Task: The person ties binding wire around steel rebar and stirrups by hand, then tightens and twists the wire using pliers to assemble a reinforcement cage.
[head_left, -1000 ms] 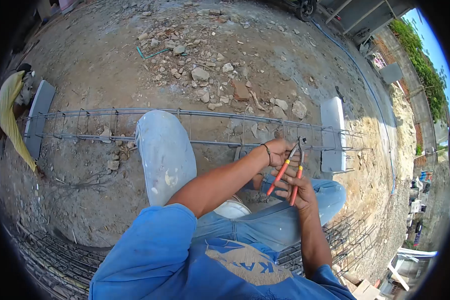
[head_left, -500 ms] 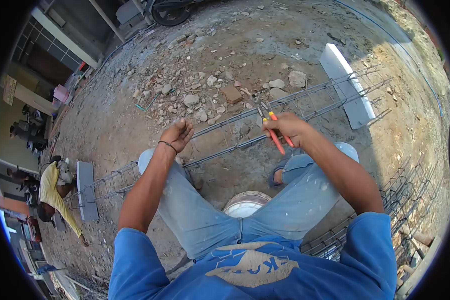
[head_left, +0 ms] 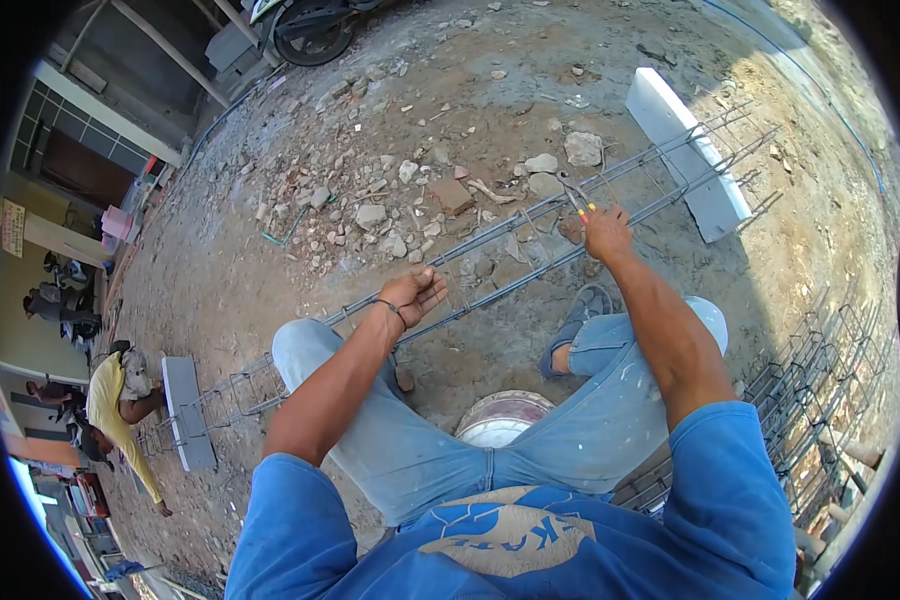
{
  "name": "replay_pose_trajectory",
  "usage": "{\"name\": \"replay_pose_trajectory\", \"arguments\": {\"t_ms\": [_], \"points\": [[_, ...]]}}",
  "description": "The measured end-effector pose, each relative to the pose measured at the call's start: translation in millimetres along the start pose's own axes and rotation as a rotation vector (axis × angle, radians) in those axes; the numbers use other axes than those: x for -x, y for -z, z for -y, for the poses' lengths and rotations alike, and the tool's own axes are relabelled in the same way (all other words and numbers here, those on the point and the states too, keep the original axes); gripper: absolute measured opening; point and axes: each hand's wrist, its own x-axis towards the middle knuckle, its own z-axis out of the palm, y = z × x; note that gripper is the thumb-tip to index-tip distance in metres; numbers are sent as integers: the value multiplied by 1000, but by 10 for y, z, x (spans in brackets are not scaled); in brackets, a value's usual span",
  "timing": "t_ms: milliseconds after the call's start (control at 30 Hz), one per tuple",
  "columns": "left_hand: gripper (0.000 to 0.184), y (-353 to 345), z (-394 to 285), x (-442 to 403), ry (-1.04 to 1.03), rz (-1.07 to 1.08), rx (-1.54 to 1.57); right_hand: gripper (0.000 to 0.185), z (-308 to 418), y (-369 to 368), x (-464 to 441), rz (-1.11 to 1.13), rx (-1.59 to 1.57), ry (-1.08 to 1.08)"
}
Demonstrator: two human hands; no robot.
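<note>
My right hand (head_left: 608, 232) is closed around the pliers (head_left: 576, 197), whose metal jaws point up and left over the long steel rebar frame (head_left: 490, 293). Only a bit of the yellow and red handles shows beside the fingers. My left hand (head_left: 415, 296) is at the near part of the same frame, its fingers curled and partly hidden; whether it holds anything small I cannot make out. The frame rests on a pale block (head_left: 692, 160) at the right and another block (head_left: 186, 412) at the left.
Rubble and a reddish brick (head_left: 451, 196) lie beyond the frame. Under me is an upturned bucket (head_left: 505, 418). More rebar cages (head_left: 810, 390) lie at the right. A person in a yellow top (head_left: 110, 400) bends at the left, and a motorbike wheel (head_left: 313, 32) stands at the top.
The view has swung left. My hands have parted; the pliers passed from between them into my right hand, which has moved out over the frame. My left hand has come to the frame's near part.
</note>
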Motion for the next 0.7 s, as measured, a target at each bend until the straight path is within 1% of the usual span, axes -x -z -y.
{"name": "replay_pose_trajectory", "arguments": {"t_ms": [67,133,200,267,300,333,367,400,467,533,567,600,633,700], "points": [[13,32,124,-160,33,15,27,50,201,305,66,-73,33,0],[13,-32,258,-163,60,-23,118,40,496,468,24,-17,-125,189],[12,-50,367,-117,47,11,137,29,1003,700,215,275,-525,231],[14,-54,414,-103,31,97,156,25,1398,782,542,560,-798,302],[16,18,492,-184,-21,145,173,25,1542,756,659,567,-784,307],[16,5,488,-167,-16,147,187,23,1658,712,768,524,-728,353],[16,-9,492,-143,-31,84,163,22,1727,672,836,483,-673,394],[16,-17,485,-110,-46,24,135,22,1741,634,781,490,-661,390],[14,23,461,-128,-65,45,129,20,1689,565,380,204,-518,310],[13,66,423,-135,-82,62,134,19,1466,415,-114,11,-422,248],[11,69,402,-112,-112,81,96,20,1330,326,-325,-21,-432,297],[10,67,386,-101,-143,99,62,22,1212,247,-483,-51,-439,351],[10,74,381,-100,-138,104,92,22,1120,160,-565,-42,-416,370],[10,126,364,-92,-206,147,42,28,1042,25,-701,155,-391,352]]}}
